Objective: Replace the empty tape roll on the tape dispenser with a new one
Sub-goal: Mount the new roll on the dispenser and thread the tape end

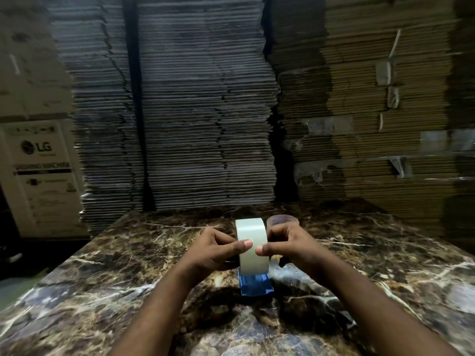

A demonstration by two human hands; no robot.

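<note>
A full roll of pale clear tape (250,233) stands on edge in the middle of the marble table, held between both hands. My left hand (218,249) grips its left side, thumb pressed on the outer face. My right hand (290,249) grips the right side, thumb tip also on the face. Below the roll the blue tape dispenser (254,284) pokes out toward me; its upper part is hidden by the roll and hands. A small empty translucent core (282,222) lies just behind my right hand.
The brown veined marble tabletop (128,291) spreads around the hands. Tall stacks of flattened cardboard (205,111) rise right behind its far edge. A white appliance carton (43,176) stands at the left.
</note>
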